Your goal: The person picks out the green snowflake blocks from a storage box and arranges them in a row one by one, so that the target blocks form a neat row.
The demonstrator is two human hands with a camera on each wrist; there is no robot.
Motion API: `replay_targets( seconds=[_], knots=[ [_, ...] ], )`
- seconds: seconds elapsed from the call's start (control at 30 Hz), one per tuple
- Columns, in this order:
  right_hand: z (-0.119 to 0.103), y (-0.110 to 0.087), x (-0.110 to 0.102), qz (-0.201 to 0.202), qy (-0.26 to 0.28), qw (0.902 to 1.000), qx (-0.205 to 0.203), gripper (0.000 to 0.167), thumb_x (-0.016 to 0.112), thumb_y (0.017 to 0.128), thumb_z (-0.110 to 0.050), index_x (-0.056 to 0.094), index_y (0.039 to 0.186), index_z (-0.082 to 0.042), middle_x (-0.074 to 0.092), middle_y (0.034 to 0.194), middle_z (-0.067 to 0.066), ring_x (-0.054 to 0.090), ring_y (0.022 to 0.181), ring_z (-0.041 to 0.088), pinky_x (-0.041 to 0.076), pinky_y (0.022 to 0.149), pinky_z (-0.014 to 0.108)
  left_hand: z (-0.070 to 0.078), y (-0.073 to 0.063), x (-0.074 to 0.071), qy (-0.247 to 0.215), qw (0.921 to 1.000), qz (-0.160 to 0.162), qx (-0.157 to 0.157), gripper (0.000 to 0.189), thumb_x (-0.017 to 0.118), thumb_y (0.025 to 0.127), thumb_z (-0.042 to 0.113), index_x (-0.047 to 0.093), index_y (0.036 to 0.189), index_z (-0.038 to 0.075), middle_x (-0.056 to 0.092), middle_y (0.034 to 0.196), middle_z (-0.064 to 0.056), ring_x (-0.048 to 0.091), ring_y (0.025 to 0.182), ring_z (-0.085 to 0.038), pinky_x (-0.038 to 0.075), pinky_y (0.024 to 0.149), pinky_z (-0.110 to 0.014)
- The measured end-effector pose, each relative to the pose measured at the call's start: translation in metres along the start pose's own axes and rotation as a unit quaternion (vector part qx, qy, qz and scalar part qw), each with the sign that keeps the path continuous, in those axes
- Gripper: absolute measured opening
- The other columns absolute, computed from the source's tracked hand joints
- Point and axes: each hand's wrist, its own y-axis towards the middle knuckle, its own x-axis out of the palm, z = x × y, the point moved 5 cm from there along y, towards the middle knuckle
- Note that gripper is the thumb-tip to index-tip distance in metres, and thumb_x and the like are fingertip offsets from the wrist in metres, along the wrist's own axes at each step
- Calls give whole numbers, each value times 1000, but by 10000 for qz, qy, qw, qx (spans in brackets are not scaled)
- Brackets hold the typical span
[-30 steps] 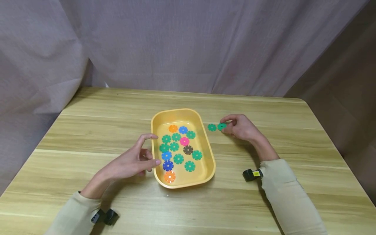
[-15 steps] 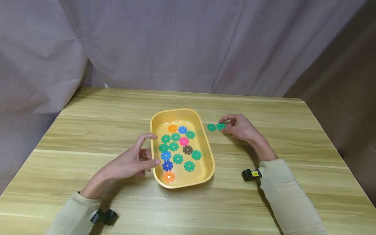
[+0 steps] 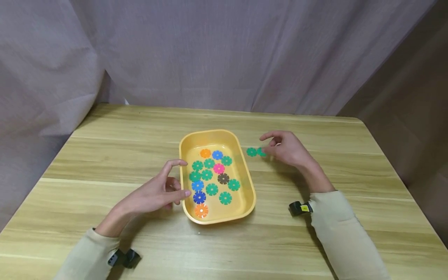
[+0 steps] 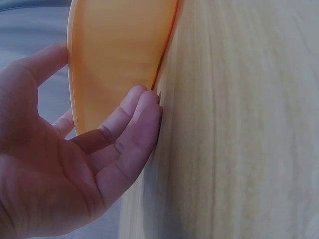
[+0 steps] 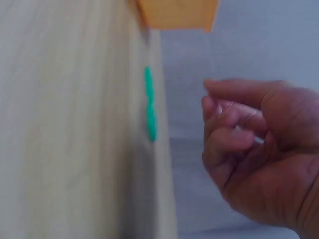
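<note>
In the head view my left hand (image 3: 154,194) grips the left rim of a yellow plastic tray (image 3: 210,136), thumb and index finger over the edge. Its other fingers lie against the tray's outer wall (image 4: 114,50) in the left wrist view. To the right of the tray, one notched green disc (image 3: 251,152) lies flat on the table, meeting a second green disc (image 3: 260,152) edge to edge. My right hand (image 3: 288,149) hovers over the second disc and partly hides it. The right wrist view shows that hand (image 5: 259,149) apart from both discs, loosely curled and holding nothing.
Several notched discs lie in the tray, among them an orange disc (image 3: 201,210), a pink disc (image 3: 219,168) and a brown disc (image 3: 223,179). A grey curtain (image 3: 196,58) hangs behind the wooden table (image 3: 157,132).
My right hand has let go of the right green disc and lifted slightly, its index finger moving away from the thumb. The left hand and tray stay in place.
</note>
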Motion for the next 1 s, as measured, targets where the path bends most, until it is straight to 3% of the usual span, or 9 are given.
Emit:
replay_targets(
  seconds=[0.27,0.53,0.8,1.0],
  knots=[
    [-49,-20,9,-161,362,9951,-905,28,76,94,-7,75,122,-8,68,92,11,59,65,15,46,56,23,1,1,-1,17,10000,10,-6,79,75,100,28,22,158,25,64,96,-14,66,72,-27,59,63,-38],
    [-71,-36,28,-611,71,9877,-1436,25,75,92,-2,77,116,-5,71,91,8,65,76,22,55,68,25,1,1,0,14,10000,18,-33,79,76,99,29,23,158,25,65,96,-14,66,72,-27,59,63,-38],
    [-71,-45,42,-942,-799,9825,-1393,28,84,88,-10,81,116,-13,62,95,5,52,80,21,47,70,31,2,1,1,36,10000,48,-21,80,76,99,29,23,158,25,66,96,-14,66,73,-27,60,64,-39],
    [-70,-50,47,-517,-1161,9871,-978,30,89,85,-16,82,115,-13,55,108,10,51,81,21,46,70,33,3,2,2,27,10000,37,-11,79,76,99,29,23,158,25,65,95,-14,66,72,-27,59,63,-38]
  ],
)
